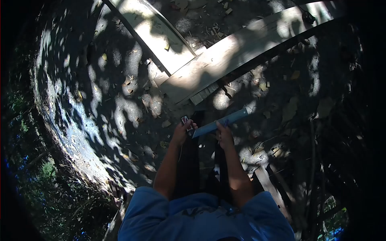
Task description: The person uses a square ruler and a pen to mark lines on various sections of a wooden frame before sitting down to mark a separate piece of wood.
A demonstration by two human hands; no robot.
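My left hand (181, 131) is closed on the handle of a try square, a short piece with red and white on it. The square's long, flat blue-grey blade (237, 115) runs from there up to the right, nearly at a right angle to the handle. Around the middle of this blade my right hand (225, 135) is closed, thumb on top. A small purplish thing (226, 123) shows at its fingers, too small to make out. Below the left hand hangs a thin pale line.
Ahead on the ground, a long wide plank (241, 46) runs up to the right. Another board (157, 34) meets it at an angle, with a small wood piece (204, 93) under the joint. Leaves and wood chips litter the shaded ground. More planks (268, 182) lie at lower right.
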